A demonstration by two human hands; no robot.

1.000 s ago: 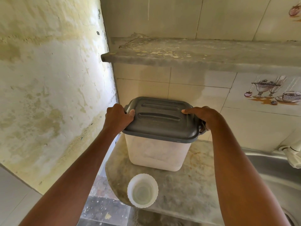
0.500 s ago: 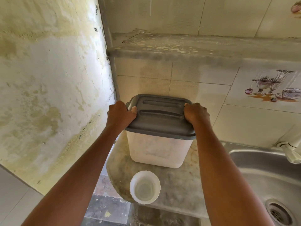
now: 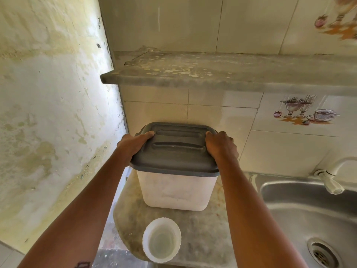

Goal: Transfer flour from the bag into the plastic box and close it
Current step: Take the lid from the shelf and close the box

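A translucent white plastic box (image 3: 176, 190) stands on the stone counter (image 3: 202, 238) against the tiled wall. A dark grey ribbed lid (image 3: 177, 151) sits on top of it. My left hand (image 3: 133, 146) grips the lid's left edge, thumb on top and fingers curled down the side. My right hand (image 3: 222, 146) grips the right edge in the same way. No flour bag is in view, and the box's contents are hidden by the lid.
A small white plastic cup (image 3: 161, 239) stands at the counter's front edge, just before the box. A steel sink (image 3: 309, 209) with a drain and a white tap (image 3: 330, 179) lies to the right. A worn stone shelf (image 3: 212, 74) hangs overhead; a stained wall is at left.
My right hand has slid from lying across the lid's top to gripping its right edge. The left hand keeps its hold, and the view has shifted a little.
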